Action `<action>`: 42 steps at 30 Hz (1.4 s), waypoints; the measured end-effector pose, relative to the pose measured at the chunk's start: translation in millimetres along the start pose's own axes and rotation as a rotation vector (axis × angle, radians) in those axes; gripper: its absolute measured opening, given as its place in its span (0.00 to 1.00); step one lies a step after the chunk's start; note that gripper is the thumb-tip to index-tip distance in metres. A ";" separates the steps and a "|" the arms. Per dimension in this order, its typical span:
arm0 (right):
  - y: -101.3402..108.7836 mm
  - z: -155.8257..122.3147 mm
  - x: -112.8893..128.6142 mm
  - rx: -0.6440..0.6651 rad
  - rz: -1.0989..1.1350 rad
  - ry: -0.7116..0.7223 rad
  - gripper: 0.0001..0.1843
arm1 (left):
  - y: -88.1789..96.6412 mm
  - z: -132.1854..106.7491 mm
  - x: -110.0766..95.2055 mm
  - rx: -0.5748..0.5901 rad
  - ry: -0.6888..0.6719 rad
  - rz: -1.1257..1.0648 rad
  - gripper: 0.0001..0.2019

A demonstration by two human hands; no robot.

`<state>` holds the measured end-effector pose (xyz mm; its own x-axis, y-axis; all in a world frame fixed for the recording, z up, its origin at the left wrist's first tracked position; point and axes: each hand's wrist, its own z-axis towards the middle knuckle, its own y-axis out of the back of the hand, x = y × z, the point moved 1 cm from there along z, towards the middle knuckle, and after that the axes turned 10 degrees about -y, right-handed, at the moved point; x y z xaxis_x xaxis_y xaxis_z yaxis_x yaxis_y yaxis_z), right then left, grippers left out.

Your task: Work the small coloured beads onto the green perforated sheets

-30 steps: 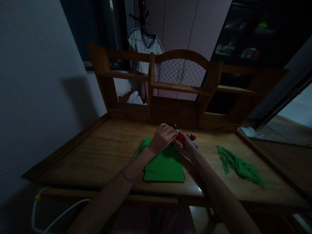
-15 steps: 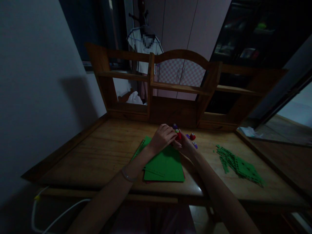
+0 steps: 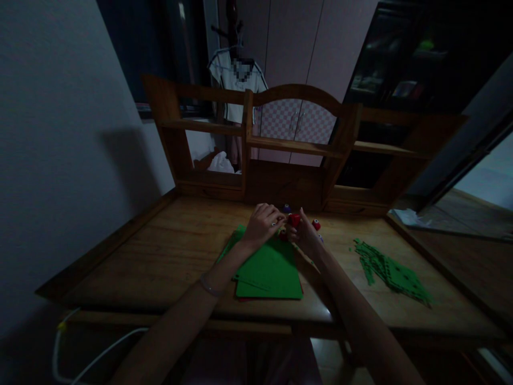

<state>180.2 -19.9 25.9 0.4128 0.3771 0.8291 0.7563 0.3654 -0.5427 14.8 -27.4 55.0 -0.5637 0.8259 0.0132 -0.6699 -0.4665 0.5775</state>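
Observation:
My right hand (image 3: 308,235) is closed around a small red rounded piece (image 3: 294,220) above the far edge of a stack of green sheets (image 3: 270,270). Just left of it, my left hand (image 3: 262,224) has its fingertips pinched together near the red piece; a tiny pale spot shows at the fingers, too small to name. Another red piece (image 3: 282,235) lies between the hands, partly hidden. Beyond the right hand sit a red piece with a white-and-dark eye (image 3: 316,224) and a purple piece (image 3: 320,238), mostly covered. A purple piece with an eye (image 3: 287,208) stands farther back.
Green punched-out sheets and scraps (image 3: 390,270) lie on the right of the wooden desk (image 3: 180,240). A wooden shelf unit (image 3: 296,144) rises along the back edge. A white cable (image 3: 108,350) hangs at the lower left, and a wall borders the left side.
My left hand has drawn slightly left, away from the right hand. The red piece stays in my right hand, turned so that its eye no longer shows clearly.

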 end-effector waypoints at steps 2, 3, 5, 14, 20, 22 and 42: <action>0.9 -0.6 -0.1 0.012 -0.003 0.000 0.28 | 0.0 -0.4 0.8 -0.011 0.010 -0.008 0.07; 1.3 -0.6 -0.3 0.018 -0.004 -0.003 0.28 | 0.1 -0.5 0.8 -0.013 0.010 -0.011 0.07; 1.9 -0.2 -1.0 0.022 -0.005 -0.009 0.27 | 0.2 -0.4 0.2 -0.008 0.000 -0.011 0.08; -4.5 -0.2 -3.4 0.055 -0.040 -0.016 0.24 | -2.0 -0.2 -4.6 0.016 -0.084 0.000 0.09; -6.0 -1.1 -2.4 0.066 -0.049 -0.032 0.25 | -2.0 -0.2 -3.7 0.030 -0.117 0.023 0.09; -6.4 -1.5 -1.9 0.063 -0.057 -0.033 0.25 | -1.0 0.2 -3.5 0.035 -0.121 0.030 0.09; -11.5 -4.0 -4.6 0.044 -0.126 -0.038 0.26 | 2.3 1.9 -6.4 0.072 -0.157 0.071 0.08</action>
<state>171.7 -29.2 28.9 0.2956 0.3576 0.8859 0.7776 0.4487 -0.4406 17.7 -33.2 57.8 -0.5220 0.8336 0.1805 -0.5914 -0.5062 0.6277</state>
